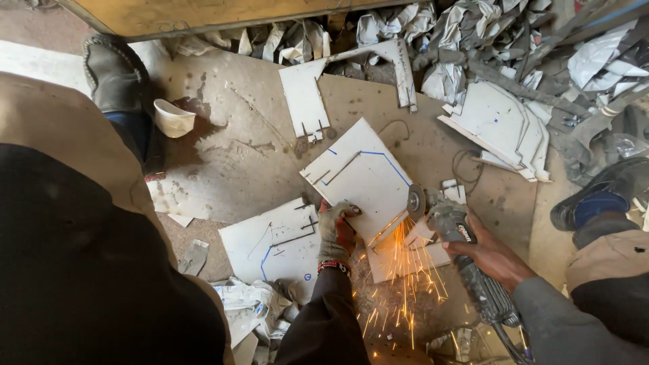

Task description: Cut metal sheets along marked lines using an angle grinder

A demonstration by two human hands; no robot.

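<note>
**Grinder cutting white sheet on the floor**

Head view: the left hand [336,230], gloved, presses down flat on the near edge of a white metal sheet marked with blue lines [362,177], lying on the concrete floor [230,135] at centre. The right hand [483,253] is closed around a grey angle grinder [453,230], its disc touching the sheet's right near edge, orange sparks [402,284] spraying nearer. Another marked white sheet [274,243] lies just left.

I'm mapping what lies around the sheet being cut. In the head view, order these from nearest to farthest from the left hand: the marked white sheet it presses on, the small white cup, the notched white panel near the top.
1. Marked white sheet: directly under the left hand, touching.
2. Notched white panel: above the hand, toward the scrap pile.
3. Small white cup: far left, beside a shoe.
</note>
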